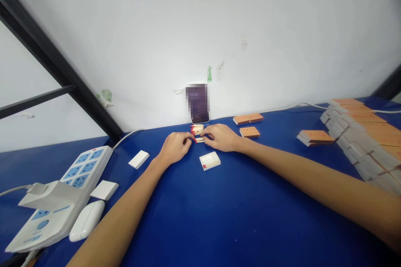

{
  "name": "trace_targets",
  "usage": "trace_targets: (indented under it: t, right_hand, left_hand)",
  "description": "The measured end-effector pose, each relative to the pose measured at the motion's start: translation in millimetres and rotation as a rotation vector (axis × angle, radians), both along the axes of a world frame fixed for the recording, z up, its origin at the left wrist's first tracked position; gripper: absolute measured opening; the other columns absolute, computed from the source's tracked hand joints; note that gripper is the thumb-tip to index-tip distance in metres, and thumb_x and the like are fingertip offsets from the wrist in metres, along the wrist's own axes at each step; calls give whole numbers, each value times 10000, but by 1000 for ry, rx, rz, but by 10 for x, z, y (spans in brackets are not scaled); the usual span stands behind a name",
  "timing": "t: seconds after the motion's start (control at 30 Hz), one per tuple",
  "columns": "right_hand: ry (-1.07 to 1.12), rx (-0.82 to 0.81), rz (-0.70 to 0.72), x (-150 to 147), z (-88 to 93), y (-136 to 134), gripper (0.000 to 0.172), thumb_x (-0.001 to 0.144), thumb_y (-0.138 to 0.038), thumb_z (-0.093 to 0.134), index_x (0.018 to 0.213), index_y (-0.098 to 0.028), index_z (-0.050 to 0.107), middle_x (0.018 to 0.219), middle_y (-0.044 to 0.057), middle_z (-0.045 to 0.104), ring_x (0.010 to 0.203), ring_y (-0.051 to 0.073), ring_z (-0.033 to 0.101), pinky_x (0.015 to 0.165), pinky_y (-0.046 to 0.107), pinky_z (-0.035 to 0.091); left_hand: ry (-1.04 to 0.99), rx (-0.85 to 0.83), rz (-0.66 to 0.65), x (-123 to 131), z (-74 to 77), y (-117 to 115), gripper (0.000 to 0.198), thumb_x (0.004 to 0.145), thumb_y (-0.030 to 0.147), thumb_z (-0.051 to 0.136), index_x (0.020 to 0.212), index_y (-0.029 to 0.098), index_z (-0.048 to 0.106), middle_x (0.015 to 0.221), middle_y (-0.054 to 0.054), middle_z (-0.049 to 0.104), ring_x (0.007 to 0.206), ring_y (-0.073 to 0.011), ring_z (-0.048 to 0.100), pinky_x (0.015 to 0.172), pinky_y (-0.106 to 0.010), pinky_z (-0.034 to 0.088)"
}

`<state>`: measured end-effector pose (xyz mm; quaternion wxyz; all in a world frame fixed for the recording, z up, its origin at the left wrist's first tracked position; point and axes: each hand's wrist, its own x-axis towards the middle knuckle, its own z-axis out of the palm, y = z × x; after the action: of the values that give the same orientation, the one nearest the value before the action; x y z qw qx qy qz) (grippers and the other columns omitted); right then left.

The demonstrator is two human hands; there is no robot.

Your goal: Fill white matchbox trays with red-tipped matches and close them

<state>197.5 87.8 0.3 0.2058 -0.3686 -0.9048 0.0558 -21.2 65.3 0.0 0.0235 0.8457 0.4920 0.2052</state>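
Observation:
A small pile of red-tipped matches (197, 128) lies on the blue table near the wall, with a few more matches (199, 139) just in front of it. My left hand (176, 147) is curled, its fingertips closed at the red heads. From the other side, my right hand (221, 137) pinches at the plain ends of the matches. How many sticks each hand grips is too small to tell. Nearer to me sits an open white matchbox tray (209, 159) with a little matchwood along its front edge.
A phone (199, 104) leans on the wall behind the matches. Orange matchboxes (249, 132) lie to the right, beside a large stack of matchboxes (369, 137). White blocks (138, 159), a power strip (75, 183) and a white earphone case (87, 221) are on the left.

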Motion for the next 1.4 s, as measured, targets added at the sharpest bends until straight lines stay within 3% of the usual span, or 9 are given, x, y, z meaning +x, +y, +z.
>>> trace_targets:
  t: [0.3, 0.7, 1.4]
  right_hand:
    - [22, -25, -2, 3, 1, 12, 269, 871, -240, 511, 1031, -214, 726, 991, 40, 731, 831, 175, 622, 694, 263, 356]
    - [40, -35, 5, 10, -1, 10, 227, 865, -258, 535, 968, -207, 731, 823, 16, 697, 688, 136, 551, 617, 252, 289]
    - [90, -46, 23, 17, -25, 33, 199, 859, -250, 534, 910, -205, 721, 755, 5, 660, 625, 117, 501, 603, 247, 269]
  left_hand:
    - [-60, -47, -14, 10, 3, -2, 313, 855, 206, 492, 1059, 202, 730, 591, 26, 601, 556, -123, 528, 588, -233, 369]
    - [-52, -70, -54, -7, 4, 17, 299, 872, 240, 513, 1045, 203, 754, 595, 26, 579, 537, -98, 472, 579, -221, 337]
    - [-53, -63, -59, -12, 4, 13, 285, 867, 235, 518, 1012, 204, 761, 593, 24, 585, 530, -97, 460, 572, -225, 326]
